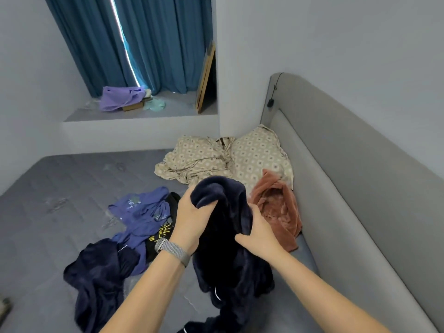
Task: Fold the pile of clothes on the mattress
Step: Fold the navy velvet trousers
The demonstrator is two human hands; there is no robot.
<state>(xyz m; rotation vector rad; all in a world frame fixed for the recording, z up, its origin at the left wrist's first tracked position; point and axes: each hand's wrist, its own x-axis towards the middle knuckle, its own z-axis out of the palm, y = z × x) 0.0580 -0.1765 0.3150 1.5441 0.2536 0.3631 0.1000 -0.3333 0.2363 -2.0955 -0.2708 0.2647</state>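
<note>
Here, at 8 o'clock on the mattress [60, 188], we log a dark navy garment [96, 280] lying crumpled, with a purple top [141, 212] just beyond it at 9 o'clock; neither is folded yet. At centre, our left hand [189, 222] clenches the upper bunch of the navy fleece garment [225, 236]. Our right hand [259, 234] pinches its edge lower, at 3 o'clock of the left. The garment's long axis runs 12 to 6, hanging from the hands toward us; the left hand sits nearer its top. At 2 o'clock lies a rust fleece piece [278, 212], touching the headboard [360, 188].
</note>
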